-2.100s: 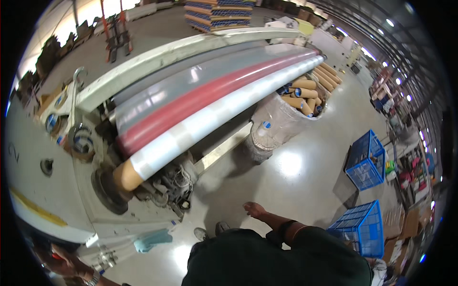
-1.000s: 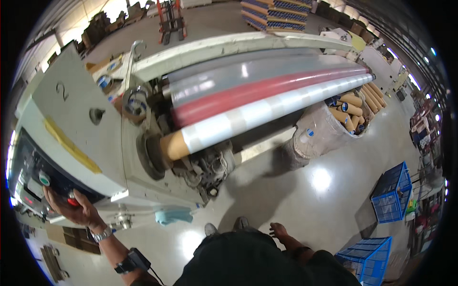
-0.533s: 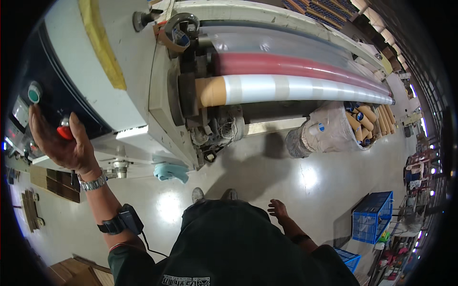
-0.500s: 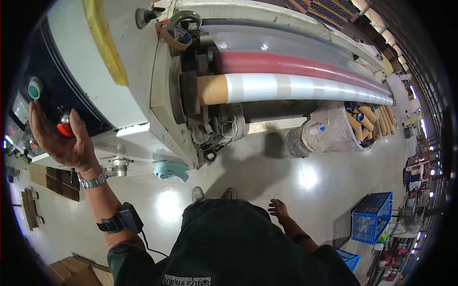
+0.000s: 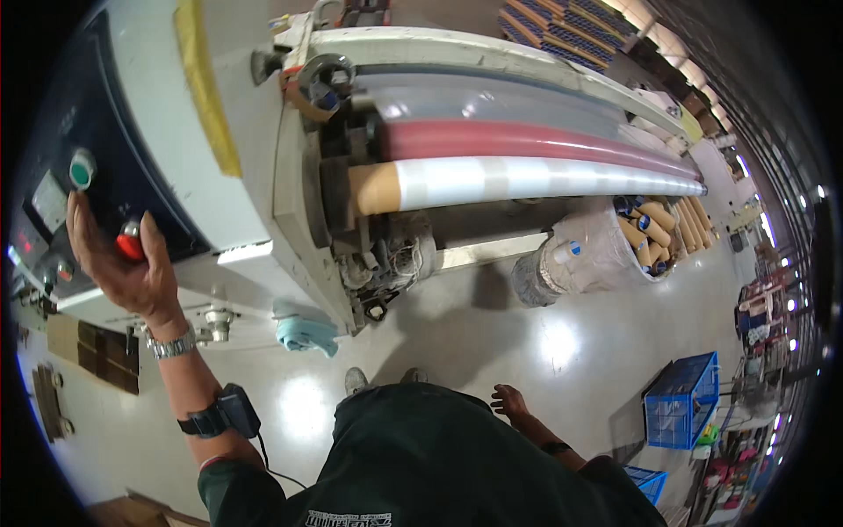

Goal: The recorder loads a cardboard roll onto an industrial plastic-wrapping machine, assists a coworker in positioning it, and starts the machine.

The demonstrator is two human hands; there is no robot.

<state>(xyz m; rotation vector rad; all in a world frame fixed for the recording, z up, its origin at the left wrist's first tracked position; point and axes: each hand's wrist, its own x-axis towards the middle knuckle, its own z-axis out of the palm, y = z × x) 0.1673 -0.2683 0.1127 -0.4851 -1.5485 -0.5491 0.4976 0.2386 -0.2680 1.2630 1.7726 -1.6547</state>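
curving half open around the red button (image 5: 130,246) on the dark panel (image 5: 114,114), the left hand (image 5: 123,274) grips nothing, though whether it touches i can't tell; the right hand (image 5: 510,402) hangs loosely open, empty.

Shirt (image 5: 421,448) dark green, short-sleeved, bears white print (image 5: 349,519). Left forearm (image 5: 188,382): silver link-band wristwatch (image 5: 172,343), black strap (image 5: 202,423), boxy module (image 5: 238,411), thin cable (image 5: 279,475). Right forearm (image 5: 534,429): black band (image 5: 555,447).

The dark control panel (image 5: 127,149) has a smooth surface, and its red button (image 5: 130,245) looks like glossy plastic. The red roller (image 5: 527,143) is smooth and shiny. The brown core end (image 5: 378,189) seems to be matt cardboard. The floor (image 5: 584,382) is glossy, the rag (image 5: 306,335) is cloth, the blue crate (image 5: 670,420) is plastic.
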